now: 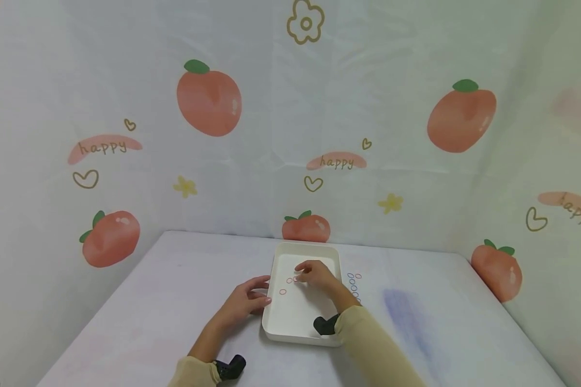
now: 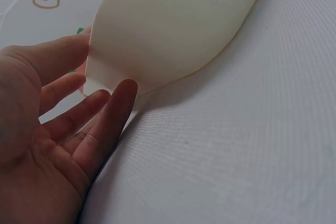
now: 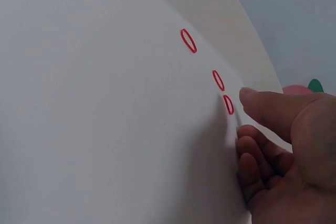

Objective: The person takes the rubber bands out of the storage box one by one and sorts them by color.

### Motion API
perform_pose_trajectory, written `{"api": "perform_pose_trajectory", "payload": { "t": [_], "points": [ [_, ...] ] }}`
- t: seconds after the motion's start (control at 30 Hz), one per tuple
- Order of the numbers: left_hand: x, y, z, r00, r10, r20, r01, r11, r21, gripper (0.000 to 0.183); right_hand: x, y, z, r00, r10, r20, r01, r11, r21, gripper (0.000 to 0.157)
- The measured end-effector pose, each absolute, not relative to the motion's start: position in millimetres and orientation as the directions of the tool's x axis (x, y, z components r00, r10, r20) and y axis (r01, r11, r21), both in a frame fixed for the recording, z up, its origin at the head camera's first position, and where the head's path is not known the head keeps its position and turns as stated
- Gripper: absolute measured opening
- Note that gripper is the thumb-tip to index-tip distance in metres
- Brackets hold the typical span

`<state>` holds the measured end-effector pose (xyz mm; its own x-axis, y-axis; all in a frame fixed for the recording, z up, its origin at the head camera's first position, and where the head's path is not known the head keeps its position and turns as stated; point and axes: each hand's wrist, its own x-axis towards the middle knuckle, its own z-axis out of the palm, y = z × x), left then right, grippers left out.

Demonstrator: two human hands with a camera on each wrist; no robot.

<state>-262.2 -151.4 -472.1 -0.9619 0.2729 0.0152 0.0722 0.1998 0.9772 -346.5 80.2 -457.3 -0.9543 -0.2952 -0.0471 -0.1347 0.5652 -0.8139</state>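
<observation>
Over the white tray [image 1: 295,317], your right grip [image 1: 316,273] hangs with thumb and fingers parted, grasping nothing visible, beside three red rings [image 1: 289,280] lying inside; your left grip [image 1: 244,298] rests loosely against its wall. The rings look light, thin: pinch their edges. Fingertip contact is unclear; your right sleeve [image 1: 375,341] may hide some blue rings [image 1: 353,288].

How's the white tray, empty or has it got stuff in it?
Not empty, but far from full: the right wrist view shows three red rings lying on the white tray's floor.
</observation>
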Motion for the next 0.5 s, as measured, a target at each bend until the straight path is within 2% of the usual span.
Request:
{"api": "perform_pose_trajectory", "payload": {
  "t": [0.27, 0.5],
  "points": [
    [-262.8, -151.3, -472.1, -0.964, 0.266, 0.007, 0.066, 0.213, 0.975, 0.061, -347.9, 77.4, -456.1, -0.945, -0.317, -0.080, -0.148, 0.634, -0.759, 0.017],
    [-262.4, -151.5, -472.3, -0.964, 0.268, 0.004, 0.062, 0.208, 0.976, 0.060, -346.8, 71.7, -459.0, -0.958, -0.283, -0.049, -0.164, 0.678, -0.717, 0.007]
  ]
}}
